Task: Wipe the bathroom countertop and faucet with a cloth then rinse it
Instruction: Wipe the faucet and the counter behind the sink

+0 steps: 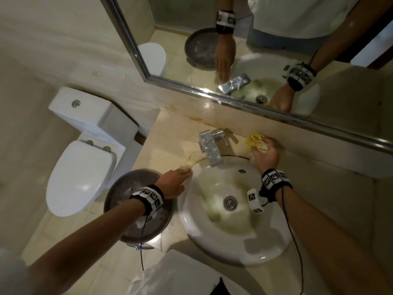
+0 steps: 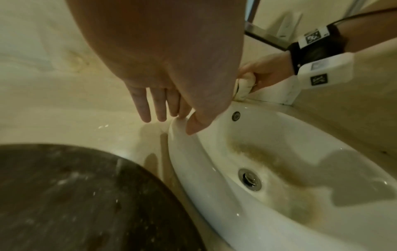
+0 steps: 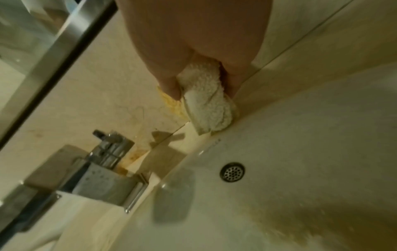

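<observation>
The right hand (image 1: 265, 155) holds the bunched cloth (image 1: 256, 141), its fingers (image 3: 169, 84) curled round a wad of white and yellow terry and pressing it down onto the beige stone surface (image 1: 170, 141) at the back of the basin (image 1: 265, 252), in the narrow strip between the basin's rim and the low upstand under the mirror (image 1: 276, 50). What the next stroke turns on is that the chrome faucet (image 1: 209, 146) lies to the left of this hand, near but not touching it, with its square spout running forward from the upstand out over the bowl; the cloth would have to travel sideways along the strip, across the spout's long axis, to reach it. The right hand is plainly the nearer of the two to both cloth and faucet body. The left hand (image 1: 176, 182) sits at the basin's left rim, fingers (image 2: 141, 105) straight and loose with the thumb resting on the porcelain edge, holding nothing as far as the wrist view shows. A pale streak in the head view runs from those fingertips towards the foot of the spout; whether it is a wet smear or cloth I cannot tell. A dark round bowl (image 1: 127, 209) stands on the surface beneath the left forearm. By my reading the wiping is under way and the rinse not yet begun.
</observation>
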Demonstrator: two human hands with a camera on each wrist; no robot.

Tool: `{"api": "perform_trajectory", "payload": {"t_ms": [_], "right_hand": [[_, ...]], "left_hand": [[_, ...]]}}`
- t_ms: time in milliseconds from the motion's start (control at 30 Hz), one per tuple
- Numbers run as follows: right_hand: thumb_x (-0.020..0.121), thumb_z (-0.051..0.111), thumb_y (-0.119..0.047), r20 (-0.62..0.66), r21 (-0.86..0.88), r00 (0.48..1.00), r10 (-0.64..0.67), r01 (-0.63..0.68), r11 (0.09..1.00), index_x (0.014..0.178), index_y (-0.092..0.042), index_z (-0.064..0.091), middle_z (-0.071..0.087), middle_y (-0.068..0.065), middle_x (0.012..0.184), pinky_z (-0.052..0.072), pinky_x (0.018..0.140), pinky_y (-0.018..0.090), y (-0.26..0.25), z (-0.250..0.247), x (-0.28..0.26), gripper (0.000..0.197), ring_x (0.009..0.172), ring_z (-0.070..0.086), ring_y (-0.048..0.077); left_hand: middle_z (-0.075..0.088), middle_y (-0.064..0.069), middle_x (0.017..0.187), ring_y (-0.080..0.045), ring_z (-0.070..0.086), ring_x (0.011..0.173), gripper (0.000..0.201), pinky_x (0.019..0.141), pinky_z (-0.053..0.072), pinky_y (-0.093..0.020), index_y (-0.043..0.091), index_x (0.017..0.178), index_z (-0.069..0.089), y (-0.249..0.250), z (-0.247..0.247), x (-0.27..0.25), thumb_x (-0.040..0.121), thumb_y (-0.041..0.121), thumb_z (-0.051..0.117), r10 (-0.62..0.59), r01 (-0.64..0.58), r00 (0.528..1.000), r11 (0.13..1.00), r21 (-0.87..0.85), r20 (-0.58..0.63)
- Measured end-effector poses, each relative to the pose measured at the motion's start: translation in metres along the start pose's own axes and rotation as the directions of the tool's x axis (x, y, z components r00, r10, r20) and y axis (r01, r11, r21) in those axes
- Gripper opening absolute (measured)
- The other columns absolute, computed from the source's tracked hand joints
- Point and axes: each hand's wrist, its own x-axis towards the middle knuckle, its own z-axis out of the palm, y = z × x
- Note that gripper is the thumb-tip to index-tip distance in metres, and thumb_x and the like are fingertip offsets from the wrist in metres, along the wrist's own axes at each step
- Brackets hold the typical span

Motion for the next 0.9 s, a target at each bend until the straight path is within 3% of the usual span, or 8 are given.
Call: {"api": "perform_trajectory", "payload": {"t_ms": [133,267,433,533,767,900], "right_hand": [[0.085,0.077,-0.011,0.097,-0.170,0.995,-0.037,0.053,0.984,0.128,-0.011,0.067,0.071,0.014,0.119,0.045,0.092,0.023,0.007,0.039,0.004,0.044,0.110,0.066,0.030],[0.085,0.078,-0.018,0.241,-0.239,0.970,-0.031,0.090,0.967,0.134,-0.018,0.063,0.067,0.005,0.126,0.043,0.097,0.024,0.002,0.068,0.010,0.052,0.113,0.062,0.024],[0.082,0.081,-0.035,0.536,-0.290,0.844,0.031,0.150,0.945,0.129,-0.032,0.061,0.068,-0.003,0.112,0.048,0.096,0.032,-0.008,0.092,0.011,0.051,0.100,0.063,0.020],[0.083,0.081,-0.029,0.547,-0.332,0.833,0.086,0.121,0.936,0.125,-0.030,0.064,0.070,-0.002,0.107,0.047,0.090,0.030,-0.009,0.095,0.016,0.046,0.100,0.066,0.022],[0.082,0.082,-0.022,0.666,-0.389,0.741,0.087,0.246,0.888,0.122,-0.019,0.064,0.066,-0.001,0.108,0.045,0.084,0.028,-0.021,0.064,0.019,0.044,0.097,0.063,0.019],[0.080,0.082,-0.013,0.600,-0.294,0.797,0.070,0.139,0.946,0.130,-0.016,0.064,0.069,0.006,0.113,0.054,0.078,0.032,-0.008,0.036,0.006,0.054,0.100,0.066,0.025]], "left_hand": [[0.021,0.000,0.164,-0.020,0.022,0.150,0.074,0.119,0.026,-0.036,0.020,0.157,0.025,-0.006,0.006,-0.006,0.090,0.014,0.056,0.040,-0.041,0.999,0.998,0.042,0.024],[0.020,-0.003,0.165,-0.021,0.019,0.152,0.078,0.120,0.028,-0.037,0.015,0.158,0.022,-0.006,0.008,-0.004,0.087,0.012,0.055,0.073,-0.078,0.996,0.992,0.100,0.052],[0.018,-0.003,0.165,-0.020,0.016,0.152,0.083,0.119,0.028,-0.038,0.014,0.158,0.021,-0.009,0.010,-0.001,0.082,0.011,0.054,0.083,-0.092,0.994,0.987,0.132,0.077],[0.020,-0.004,0.165,-0.020,0.017,0.152,0.084,0.119,0.029,-0.039,0.014,0.157,0.022,-0.013,0.012,0.001,0.080,0.013,0.054,0.094,-0.109,0.990,0.981,0.161,0.101],[0.018,-0.002,0.165,-0.019,0.017,0.152,0.084,0.117,0.031,-0.039,0.015,0.158,0.020,-0.012,0.007,0.002,0.082,0.015,0.056,0.098,-0.118,0.990,0.973,0.196,0.106],[0.015,-0.002,0.166,-0.019,0.014,0.152,0.082,0.118,0.028,-0.039,0.016,0.158,0.017,-0.010,0.005,0.001,0.086,0.014,0.054,0.094,-0.117,0.988,0.974,0.195,0.119]]}}
